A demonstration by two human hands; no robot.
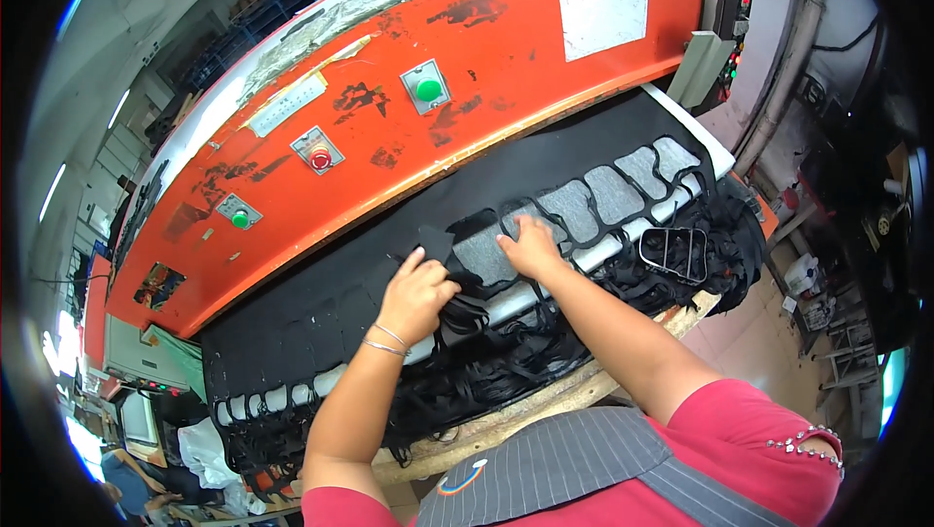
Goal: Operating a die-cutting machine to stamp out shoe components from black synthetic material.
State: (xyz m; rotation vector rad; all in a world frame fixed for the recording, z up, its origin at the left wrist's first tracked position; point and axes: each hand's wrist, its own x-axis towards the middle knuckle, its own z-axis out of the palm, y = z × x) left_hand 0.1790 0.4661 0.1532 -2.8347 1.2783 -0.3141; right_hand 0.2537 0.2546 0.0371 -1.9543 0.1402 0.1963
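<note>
Working black sheet material on the bed of an orange cutting press.

The left hand, fingers curled, pinches a cut black piece at the edge of the sheet, a thin bangle on its wrist. The right hand lies flat and open, fingers spread, pressing on the grey board that shows through the cut-out holes. Leftover black webbing hangs over the front of the wooden table. A metal cutting die rests on the sheet, well right of both hands. Green and red buttons sit on the press front.
</note>
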